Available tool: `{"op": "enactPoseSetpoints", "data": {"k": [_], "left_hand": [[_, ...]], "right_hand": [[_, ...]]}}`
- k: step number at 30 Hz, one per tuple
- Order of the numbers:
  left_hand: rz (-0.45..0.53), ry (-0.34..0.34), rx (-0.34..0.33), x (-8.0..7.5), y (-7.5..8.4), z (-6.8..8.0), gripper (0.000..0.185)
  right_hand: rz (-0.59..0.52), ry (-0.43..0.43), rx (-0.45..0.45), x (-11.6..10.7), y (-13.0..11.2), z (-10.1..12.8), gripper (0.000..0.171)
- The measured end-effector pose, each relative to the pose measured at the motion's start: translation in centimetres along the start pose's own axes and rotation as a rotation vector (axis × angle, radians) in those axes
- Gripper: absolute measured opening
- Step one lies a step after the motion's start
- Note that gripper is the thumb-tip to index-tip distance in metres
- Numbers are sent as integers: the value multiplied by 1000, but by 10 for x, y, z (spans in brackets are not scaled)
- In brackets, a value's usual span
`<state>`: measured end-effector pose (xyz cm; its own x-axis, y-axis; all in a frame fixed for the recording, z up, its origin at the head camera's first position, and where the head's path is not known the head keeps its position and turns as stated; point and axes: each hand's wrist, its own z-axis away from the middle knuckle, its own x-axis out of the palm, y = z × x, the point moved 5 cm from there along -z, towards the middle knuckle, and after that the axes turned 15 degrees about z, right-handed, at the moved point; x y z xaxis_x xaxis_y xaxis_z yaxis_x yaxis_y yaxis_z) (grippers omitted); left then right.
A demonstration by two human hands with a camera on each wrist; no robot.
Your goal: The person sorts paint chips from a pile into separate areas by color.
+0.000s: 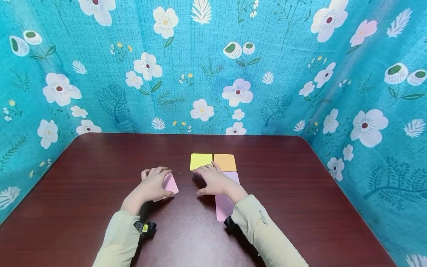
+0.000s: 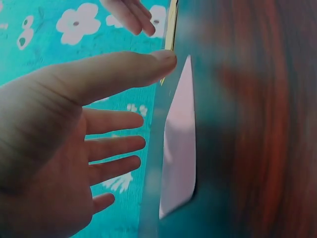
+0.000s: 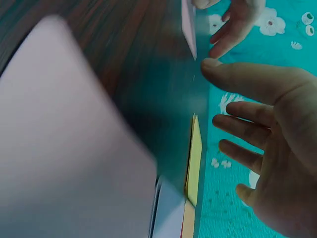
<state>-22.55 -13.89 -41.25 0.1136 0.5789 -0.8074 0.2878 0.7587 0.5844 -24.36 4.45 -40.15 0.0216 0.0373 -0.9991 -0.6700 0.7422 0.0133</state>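
Observation:
My left hand [image 1: 150,188] hovers over a pink card [image 1: 170,183] with rounded corners that lies askew on the table. In the left wrist view its thumb and fingers are spread, with the pink card [image 2: 181,148] beyond them and nothing between them. The right hand [image 1: 215,181] is held over the table with fingers spread, just in front of a yellow card [image 1: 201,159]. An orange card [image 1: 225,162] sits right of the yellow one. Below the orange card lies a purple card [image 1: 234,177], partly hidden by my right hand, and nearer me another pink card [image 1: 222,209].
A dark red-brown wooden table [image 1: 100,159] with rounded far corners carries the cards. Behind it and along the sides hangs a turquoise flowered cloth [image 1: 200,66]. Each wrist wears a small black camera [image 1: 151,229] on a strap.

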Motion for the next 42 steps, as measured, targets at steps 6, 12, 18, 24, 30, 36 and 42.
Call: {"op": "enactPoseSetpoints", "data": {"k": [6,12,18,24,30,36,42], "left_hand": [[8,-5,-46,-6,-14,10,80],[6,-27,-107,-12,-22,15,85],[-7,-62,-147,-14,-26,18,88],[2,-61,-153,-17,-27,20,86],[4,-50,-133,-17,-27,21,79],[22,-52,-115,-16,-27,21,76],[38,-51,-109,-16,-27,21,75]], "right_hand": [[11,-24,-9,1,-19,-10,75],[18,-24,-16,-2,-30,-22,76],[25,-50,-19,2,-36,-34,76],[24,-65,-44,8,-44,-47,75],[41,-77,-59,12,-51,-57,78],[47,-115,-60,14,-54,-58,78],[64,-110,-54,14,-54,-60,77]]}}
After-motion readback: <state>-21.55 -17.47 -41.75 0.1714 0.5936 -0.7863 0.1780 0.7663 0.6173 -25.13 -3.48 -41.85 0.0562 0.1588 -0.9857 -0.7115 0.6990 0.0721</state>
